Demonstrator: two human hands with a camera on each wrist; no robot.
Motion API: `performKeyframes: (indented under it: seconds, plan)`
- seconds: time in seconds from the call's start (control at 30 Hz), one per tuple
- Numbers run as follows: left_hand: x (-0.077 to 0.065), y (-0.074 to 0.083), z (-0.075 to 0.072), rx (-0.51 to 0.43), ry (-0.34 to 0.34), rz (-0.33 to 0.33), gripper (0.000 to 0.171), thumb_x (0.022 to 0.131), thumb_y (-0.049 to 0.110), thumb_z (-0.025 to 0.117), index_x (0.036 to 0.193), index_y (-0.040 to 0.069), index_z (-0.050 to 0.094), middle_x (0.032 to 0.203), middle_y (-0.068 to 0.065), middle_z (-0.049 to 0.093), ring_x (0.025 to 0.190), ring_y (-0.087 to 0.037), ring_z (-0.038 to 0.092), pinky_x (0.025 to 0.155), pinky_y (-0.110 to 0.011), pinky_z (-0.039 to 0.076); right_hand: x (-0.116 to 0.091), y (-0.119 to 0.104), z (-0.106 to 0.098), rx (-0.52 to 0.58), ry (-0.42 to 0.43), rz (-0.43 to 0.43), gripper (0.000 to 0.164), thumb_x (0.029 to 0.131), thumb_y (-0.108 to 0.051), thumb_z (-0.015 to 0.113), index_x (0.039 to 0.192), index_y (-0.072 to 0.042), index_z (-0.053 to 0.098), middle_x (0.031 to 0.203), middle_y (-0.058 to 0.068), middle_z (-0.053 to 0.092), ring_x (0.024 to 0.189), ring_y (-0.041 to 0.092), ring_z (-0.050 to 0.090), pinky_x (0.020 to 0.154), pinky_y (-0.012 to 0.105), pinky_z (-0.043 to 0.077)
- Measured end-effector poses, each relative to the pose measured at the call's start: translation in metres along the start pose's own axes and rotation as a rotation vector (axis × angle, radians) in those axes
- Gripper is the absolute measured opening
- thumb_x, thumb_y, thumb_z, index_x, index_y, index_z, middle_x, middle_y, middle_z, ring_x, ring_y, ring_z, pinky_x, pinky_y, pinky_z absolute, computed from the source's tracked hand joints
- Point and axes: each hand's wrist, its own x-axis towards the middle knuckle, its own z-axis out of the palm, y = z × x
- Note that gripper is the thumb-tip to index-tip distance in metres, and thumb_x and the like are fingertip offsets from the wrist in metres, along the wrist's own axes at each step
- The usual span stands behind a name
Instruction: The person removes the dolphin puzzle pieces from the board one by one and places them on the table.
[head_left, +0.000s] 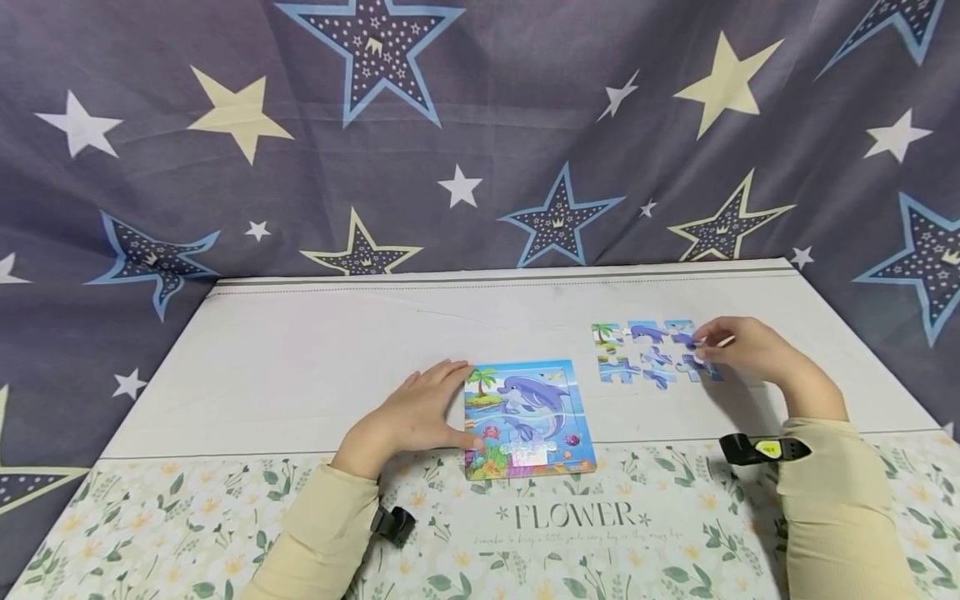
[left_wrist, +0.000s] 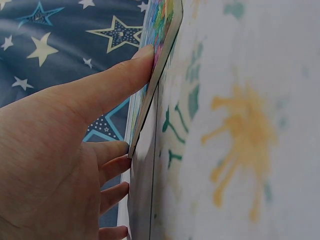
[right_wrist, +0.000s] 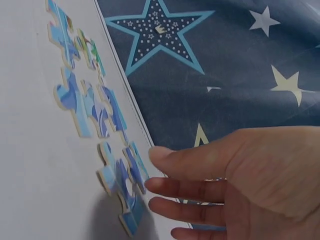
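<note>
A square dolphin puzzle board (head_left: 480,421) lies flat toward the front of the white surface, its lower part over the floral print. My left hand (head_left: 416,417) spans its left side, thumb on the lower left and fingertips at the upper left corner. In the left wrist view the thumb touches the board's edge (left_wrist: 159,67). To the right, several loose jigsaw pieces (head_left: 656,356) lie in small rows, showing dolphin and palm tree parts. My right hand (head_left: 761,354) hovers at the right-hand pieces (right_wrist: 117,175), thumb and fingers apart, and nothing shows between them.
White table surface (head_left: 337,350) stretches behind and left of the board. A floral sheet (head_left: 645,575) printed "FLOWER" covers the front. A dark curtain with stars (head_left: 420,167) hangs along the back and sides. Dark wrist straps (head_left: 765,450) sit at the sleeves.
</note>
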Motion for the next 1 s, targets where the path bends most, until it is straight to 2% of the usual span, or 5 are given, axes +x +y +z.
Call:
performKeyframes:
  seconds: [0.2,0.43,1.0]
  plan:
    - [0.0,0.0,-0.001,0.002,0.009,0.004,0.109,0.076,0.058,0.079,0.157,0.009,0.027,0.162,-0.008,0.023,0.15,-0.03,0.014,0.12,-0.055,0.01,0.003,-0.015,0.003,0.033,0.019,-0.035,0.03,0.094,-0.01,0.068,0.114,0.012,0.062,0.1,0.021,0.066,0.092,0.037,0.065,0.07,0.033,0.052]
    - [0.0,-0.001,0.0,0.002,0.014,0.006,0.109,0.075,0.058,0.079,0.157,0.009,0.027,0.162,-0.008,0.023,0.15,-0.03,0.015,0.12,-0.056,0.01,0.007,-0.032,0.012,0.065,0.015,-0.088,0.029,0.093,-0.01,0.07,0.113,0.01,0.064,0.097,0.016,0.067,0.086,0.028,0.065,0.068,0.029,0.051]
    - [-0.001,-0.001,-0.001,0.022,0.006,0.018,0.108,0.076,0.061,0.077,0.157,0.01,0.027,0.162,-0.008,0.022,0.15,-0.029,0.015,0.12,-0.056,0.01,0.003,-0.093,0.035,0.095,-0.13,-0.226,0.02,0.094,-0.009,0.068,0.109,0.003,0.067,0.094,0.005,0.067,0.085,0.019,0.06,0.068,0.031,0.051]
